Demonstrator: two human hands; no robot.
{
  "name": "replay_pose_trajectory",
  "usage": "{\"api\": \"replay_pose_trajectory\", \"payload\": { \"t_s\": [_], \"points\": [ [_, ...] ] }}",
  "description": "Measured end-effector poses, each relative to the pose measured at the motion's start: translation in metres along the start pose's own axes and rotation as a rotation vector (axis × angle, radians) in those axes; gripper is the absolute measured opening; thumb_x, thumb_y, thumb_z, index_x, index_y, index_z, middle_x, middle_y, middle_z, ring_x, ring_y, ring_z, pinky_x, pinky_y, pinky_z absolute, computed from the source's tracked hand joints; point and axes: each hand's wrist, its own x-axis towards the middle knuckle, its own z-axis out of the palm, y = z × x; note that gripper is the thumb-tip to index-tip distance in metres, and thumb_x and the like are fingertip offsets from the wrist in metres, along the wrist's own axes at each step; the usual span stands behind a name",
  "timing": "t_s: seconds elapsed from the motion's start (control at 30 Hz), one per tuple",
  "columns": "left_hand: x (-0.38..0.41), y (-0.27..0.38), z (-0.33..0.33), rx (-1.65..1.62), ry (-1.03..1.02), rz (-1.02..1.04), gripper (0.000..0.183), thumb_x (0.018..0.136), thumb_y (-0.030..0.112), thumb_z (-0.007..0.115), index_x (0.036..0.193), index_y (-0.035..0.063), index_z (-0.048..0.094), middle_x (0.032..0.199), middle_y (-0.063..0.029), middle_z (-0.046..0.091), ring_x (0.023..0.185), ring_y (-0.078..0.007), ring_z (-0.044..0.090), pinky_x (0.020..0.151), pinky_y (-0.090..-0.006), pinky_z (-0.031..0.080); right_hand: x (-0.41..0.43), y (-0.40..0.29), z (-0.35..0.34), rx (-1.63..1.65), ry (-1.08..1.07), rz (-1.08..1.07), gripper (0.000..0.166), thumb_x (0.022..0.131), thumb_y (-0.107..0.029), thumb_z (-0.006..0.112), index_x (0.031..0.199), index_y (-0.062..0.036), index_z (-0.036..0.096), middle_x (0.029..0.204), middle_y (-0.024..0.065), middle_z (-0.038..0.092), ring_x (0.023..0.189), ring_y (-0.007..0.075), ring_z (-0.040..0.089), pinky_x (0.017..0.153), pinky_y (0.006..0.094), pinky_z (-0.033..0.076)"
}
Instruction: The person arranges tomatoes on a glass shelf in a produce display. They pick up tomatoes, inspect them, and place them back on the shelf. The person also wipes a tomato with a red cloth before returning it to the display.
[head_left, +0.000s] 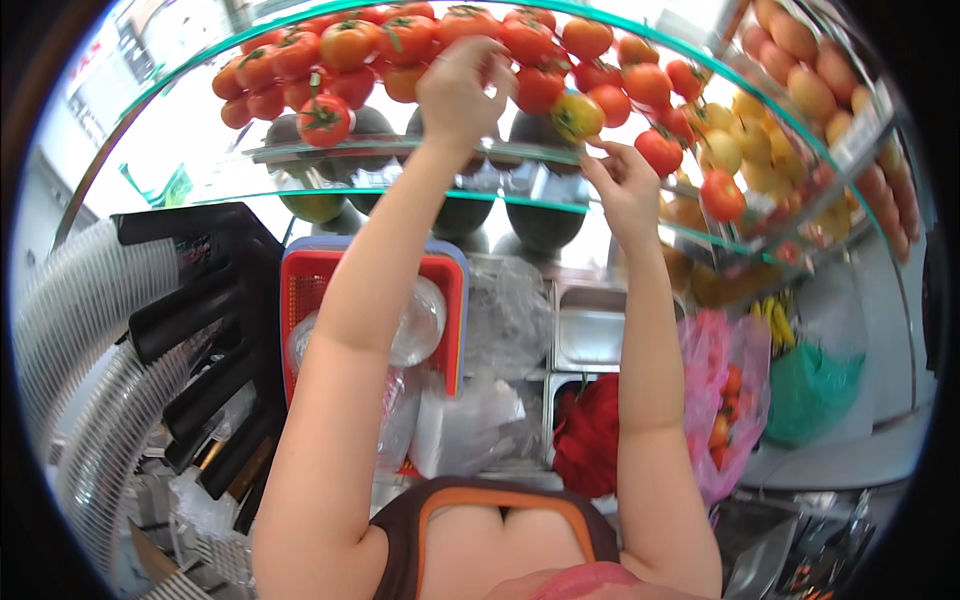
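My left hand (465, 94) is raised over a row of red tomatoes (405, 37) on a glass shelf (420, 146). Its thumb and fingers are bent and apart, with nothing visible between them. Further right, my right hand (626, 184) has its fingertips at the lower edge of a yellow-green tomato (577, 116); whether they touch it is unclear. Right of that hand, single red tomatoes (659, 152) sit near the shelf's front. Another red tomato with a green stem (325, 120) stands alone to the left.
Dark green round fruits (545, 221) sit below the shelf. Yellow fruits (750, 139) and mangoes (814, 79) fill the right side. Below are a red basket (454, 322), a steel pan (589, 326) and a pink bag (739, 450). Stacked clear lids (97, 292) and a black rack (255, 262) stand left.
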Motion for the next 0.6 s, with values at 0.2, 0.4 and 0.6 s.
{"api": "replay_pose_trajectory", "payload": {
  "t_s": [0.2,0.4,0.6],
  "points": [
    [-0.034,0.011,-0.024,0.164,-0.437,0.047,0.016,0.073,0.017,0.072,0.085,0.0087,0.066,0.081,-0.0044,0.065,0.078,-0.024,0.063,0.07,-0.036,0.05,-0.01,-0.01,-0.009,-0.01,0.029,0.053,0.023,0.089,-0.003,0.065,0.11,0.003,0.059,0.082,0.0006,0.061,0.074,0.0059,0.056,0.066,0.0194,0.045],
    [-0.037,0.012,-0.029,0.197,-0.514,0.124,0.017,0.074,0.017,0.071,0.087,0.0079,0.064,0.08,-0.0046,0.062,0.078,-0.0244,0.06,0.069,-0.0352,0.05,-0.013,-0.006,-0.008,0.085,-0.039,-0.029,0.024,0.089,-0.001,0.064,0.112,0.0004,0.059,0.085,-0.0009,0.059,0.078,0.0053,0.055,0.069,0.0178,0.043],
    [-0.039,0.017,-0.027,0.22,-0.555,0.184,0.019,0.074,0.017,0.072,0.088,0.0082,0.064,0.08,-0.0039,0.062,0.079,-0.024,0.06,0.069,-0.035,0.051,-0.016,-0.01,-0.011,0.045,-0.013,-0.005,0.026,0.089,-0.004,0.067,0.113,-0.0013,0.059,0.085,-0.0022,0.058,0.077,0.0035,0.054,0.065,0.0156,0.041]
  ]
}}
